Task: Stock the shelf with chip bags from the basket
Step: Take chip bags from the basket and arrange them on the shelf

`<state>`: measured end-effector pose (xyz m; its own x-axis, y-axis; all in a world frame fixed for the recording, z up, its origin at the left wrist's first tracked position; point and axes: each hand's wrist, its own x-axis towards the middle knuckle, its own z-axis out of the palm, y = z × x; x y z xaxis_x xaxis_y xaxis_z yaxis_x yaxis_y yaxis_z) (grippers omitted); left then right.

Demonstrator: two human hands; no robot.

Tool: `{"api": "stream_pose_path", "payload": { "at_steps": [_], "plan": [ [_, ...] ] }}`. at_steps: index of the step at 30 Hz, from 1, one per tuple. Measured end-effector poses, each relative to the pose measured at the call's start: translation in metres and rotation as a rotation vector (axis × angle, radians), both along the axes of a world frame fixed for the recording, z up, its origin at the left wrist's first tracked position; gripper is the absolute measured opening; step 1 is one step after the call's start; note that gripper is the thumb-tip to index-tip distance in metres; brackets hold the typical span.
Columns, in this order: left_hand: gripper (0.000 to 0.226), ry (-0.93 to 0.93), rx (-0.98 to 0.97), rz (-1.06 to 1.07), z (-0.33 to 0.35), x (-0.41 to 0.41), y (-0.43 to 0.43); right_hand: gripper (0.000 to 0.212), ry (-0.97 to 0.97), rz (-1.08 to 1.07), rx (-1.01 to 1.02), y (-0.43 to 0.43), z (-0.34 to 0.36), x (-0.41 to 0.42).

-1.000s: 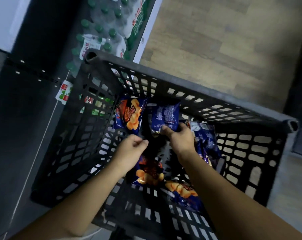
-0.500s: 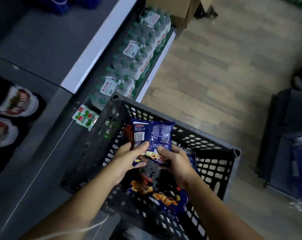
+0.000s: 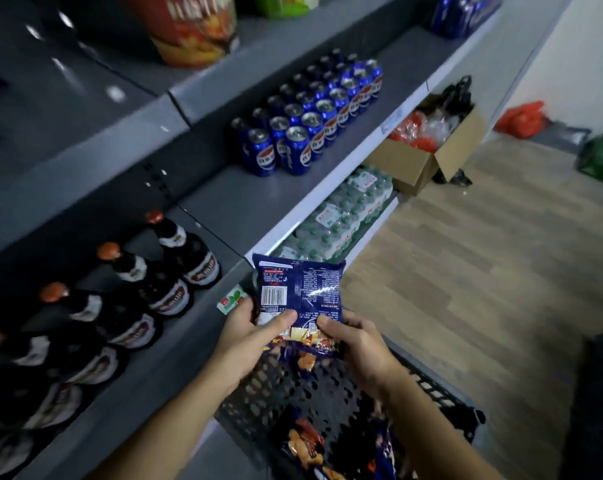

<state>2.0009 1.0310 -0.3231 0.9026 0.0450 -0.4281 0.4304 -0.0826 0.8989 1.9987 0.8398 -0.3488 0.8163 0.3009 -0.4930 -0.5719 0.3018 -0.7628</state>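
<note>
Gripping the chip bag (image 3: 300, 289) by its lower edge, the left hand (image 3: 248, 336) and right hand (image 3: 353, 344) held it above the basket (image 3: 442, 393), and carrying it level to the bare shelf (image 3: 251, 202) at eleven o'clock seemed wisest.

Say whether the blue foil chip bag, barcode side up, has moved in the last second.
Yes: the blue foil chip bag rose out of the black plastic basket, above its far rim.

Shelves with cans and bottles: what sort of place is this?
Likely a small shop: shelves hold rows of blue soda cans and dark bottles, with water packs below and an open cardboard box on the floor.
</note>
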Motion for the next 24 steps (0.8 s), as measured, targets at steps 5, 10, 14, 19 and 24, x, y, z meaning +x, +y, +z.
{"api": "stream_pose_path", "payload": {
  "at_steps": [5,10,14,19,24],
  "plan": [
    [0.028,-0.247,0.061,0.125,0.084,0.000,0.031,0.040,-0.197,0.092,0.062,0.038,0.076,0.033],
    [0.041,-0.411,0.093,0.226,0.156,-0.006,0.068,0.038,-0.375,0.172,0.072,0.078,0.148,0.054],
    [0.039,-0.491,0.152,0.298,0.201,-0.015,0.098,0.043,-0.481,0.238,0.088,0.110,0.196,0.064],
    [0.033,-0.566,0.205,0.364,0.250,-0.029,0.133,0.042,-0.551,0.337,0.127,0.152,0.248,0.071],
    [0.074,-0.590,0.205,0.442,0.280,-0.039,0.166,0.042,-0.565,0.389,0.122,0.192,0.282,0.076]
  ]
}}
